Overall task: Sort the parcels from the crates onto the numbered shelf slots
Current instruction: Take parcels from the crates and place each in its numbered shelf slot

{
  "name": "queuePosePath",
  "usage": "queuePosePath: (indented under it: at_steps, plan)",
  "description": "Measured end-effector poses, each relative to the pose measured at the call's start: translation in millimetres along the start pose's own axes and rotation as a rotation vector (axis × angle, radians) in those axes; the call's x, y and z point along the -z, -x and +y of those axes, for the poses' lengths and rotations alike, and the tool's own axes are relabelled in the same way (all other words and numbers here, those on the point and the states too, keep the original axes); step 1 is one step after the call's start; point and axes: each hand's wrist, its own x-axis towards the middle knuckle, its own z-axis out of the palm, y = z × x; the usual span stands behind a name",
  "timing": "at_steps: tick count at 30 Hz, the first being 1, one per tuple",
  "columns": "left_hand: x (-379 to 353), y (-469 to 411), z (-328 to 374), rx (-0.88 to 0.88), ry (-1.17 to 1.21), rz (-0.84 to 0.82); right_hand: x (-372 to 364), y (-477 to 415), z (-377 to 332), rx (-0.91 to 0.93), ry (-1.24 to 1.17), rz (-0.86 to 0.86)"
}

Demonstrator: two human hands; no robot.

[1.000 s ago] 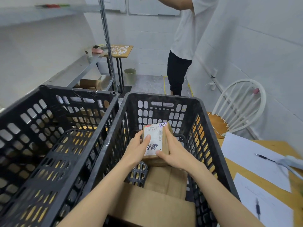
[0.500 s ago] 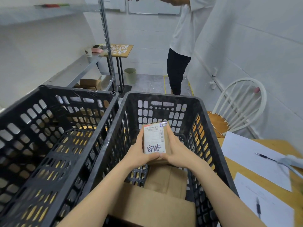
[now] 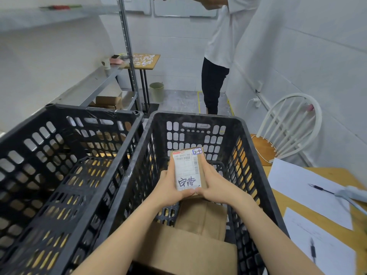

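Beside the wall, left of and beyond the right crate [image 3: 248, 155], a metal shelf rack [image 3: 99, 82] runs the length of the room, with plain cardboard boxes [image 3: 108, 100] on its lower level. Pressed against the right crate's left wall sits the left crate [image 3: 89, 109], the same black slotted plastic. Past the right crate's far rim another person [image 3: 218, 46] stands in a white top and dark trousers, arms raised. Both crates stand on a wooden tabletop [image 3: 280, 203], and it stretches off from the right crate's right wall, carrying two white paper sheets [image 3: 297, 187]. Beyond that right wall, a white spindle-back chair [image 3: 294, 124] stands.

Inside the right crate, at its near end, lies a big brown carton [image 3: 188, 253]; a smaller brown box [image 3: 204, 217] lies just beyond it, touching it.

Above that smaller box, within the right crate's walls, the parcel [image 3: 187, 171] is held up on end. The left hand [image 3: 168, 189] and right hand [image 3: 216, 185] both grasp it, fingers along its sides, thumbs meeting at its lower edge. Its white label reads "42 H431-00" over barcodes, with handwritten characters in dark ink below. At its top right corner a small sticker [image 3: 197, 151] reads "2-4".

Right of the right crate, a pen [image 3: 319, 188] lies on the farther sheet and another [image 3: 313, 251] on the nearer.
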Motion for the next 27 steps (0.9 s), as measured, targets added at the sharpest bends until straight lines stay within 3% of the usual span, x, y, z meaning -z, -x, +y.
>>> queuePosePath:
  at_steps: [9,18,24,27]
  plan:
    - [-0.9,0.2,0.6,0.016,-0.003,-0.079,1.9,2.0,-3.7,0.011,0.001,-0.009]
    - [-0.4,2.1,-0.4,-0.005,-0.025,-0.032,6.7,11.0,-13.0,0.025,-0.093,-0.003]
    - [17.9,9.0,11.2,-0.053,-0.129,0.173,43.2,18.4,-29.8,0.029,0.391,0.139]
    - [29.7,15.4,20.3,-0.057,-0.145,0.288,69.8,24.1,-43.4,0.028,0.602,0.114]
